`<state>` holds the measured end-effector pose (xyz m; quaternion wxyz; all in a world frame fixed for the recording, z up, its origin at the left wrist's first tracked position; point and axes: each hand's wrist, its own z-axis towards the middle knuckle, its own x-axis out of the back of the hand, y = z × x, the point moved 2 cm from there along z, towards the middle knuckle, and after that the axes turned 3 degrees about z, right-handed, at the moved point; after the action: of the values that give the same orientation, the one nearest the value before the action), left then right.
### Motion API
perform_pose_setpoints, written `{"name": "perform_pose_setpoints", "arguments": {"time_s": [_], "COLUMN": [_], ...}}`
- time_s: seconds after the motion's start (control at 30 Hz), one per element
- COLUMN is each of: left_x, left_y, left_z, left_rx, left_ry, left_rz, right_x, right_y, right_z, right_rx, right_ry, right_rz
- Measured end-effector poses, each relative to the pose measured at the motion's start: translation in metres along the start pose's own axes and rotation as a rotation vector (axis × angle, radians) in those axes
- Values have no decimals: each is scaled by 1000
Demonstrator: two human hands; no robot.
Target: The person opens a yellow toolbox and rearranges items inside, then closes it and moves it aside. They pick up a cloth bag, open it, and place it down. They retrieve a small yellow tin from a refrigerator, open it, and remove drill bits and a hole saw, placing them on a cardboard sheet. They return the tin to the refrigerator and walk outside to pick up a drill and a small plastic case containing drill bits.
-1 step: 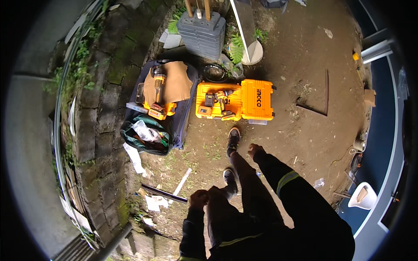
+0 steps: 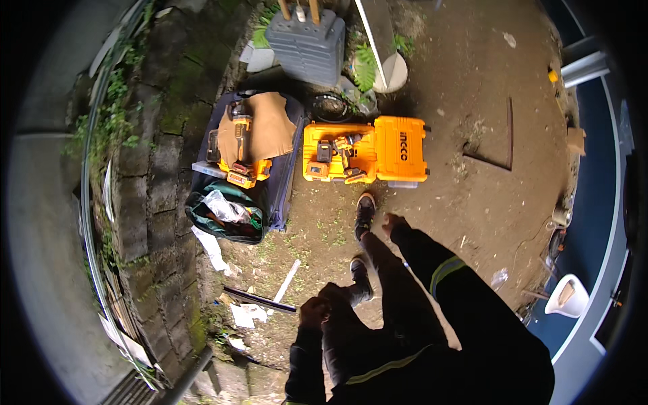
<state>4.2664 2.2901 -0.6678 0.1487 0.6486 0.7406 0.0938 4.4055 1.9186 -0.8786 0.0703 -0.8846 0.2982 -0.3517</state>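
Yellow plastic catches the eye first: an open tool case [image 2: 368,150] lies on the bare dirt, a cordless drill [image 2: 341,154] nested in its left half, the lid folded out to the right. Just left of it a dark tool bag [image 2: 280,185] lies open against the mossy stone wall [image 2: 152,196], with a tan cloth [image 2: 270,125] and another yellow power tool [image 2: 239,152] on top, and a green bag [image 2: 226,212] at its near end. A grey plastic block [image 2: 307,44] stands beyond them.

The person stands over the case, one shoe [image 2: 365,212] just short of it. The right hand [image 2: 393,223] hangs out ahead, nearest the case, loosely curled and holding nothing. The left hand [image 2: 314,312] is down by the thigh, curled; whether it grips anything I cannot tell.

Against the earlier frame nothing differs: both were taken at the same instant, and hands, feet and tools lie alike.
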Motion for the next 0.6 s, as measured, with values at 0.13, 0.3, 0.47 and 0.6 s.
{"name": "perform_pose_setpoints", "arguments": {"time_s": [0.13, 0.3, 0.47, 0.6], "left_x": [-56, -129, -152, -110], "left_y": [36, 38, -14, -57], "left_z": [62, 170, 249, 256], "left_rx": [90, 52, 181, 308], "left_ry": [-143, -239, -138, -190], "left_rz": [-7, 298, 492, 873], "right_x": [13, 9, -10, -26], "right_y": [-68, -103, -102, -103], "right_z": [131, 237, 305, 339], "right_rx": [82, 195, 107, -40], "right_ry": [108, 161, 219, 308], "right_rz": [32, 63, 200, 206]}}
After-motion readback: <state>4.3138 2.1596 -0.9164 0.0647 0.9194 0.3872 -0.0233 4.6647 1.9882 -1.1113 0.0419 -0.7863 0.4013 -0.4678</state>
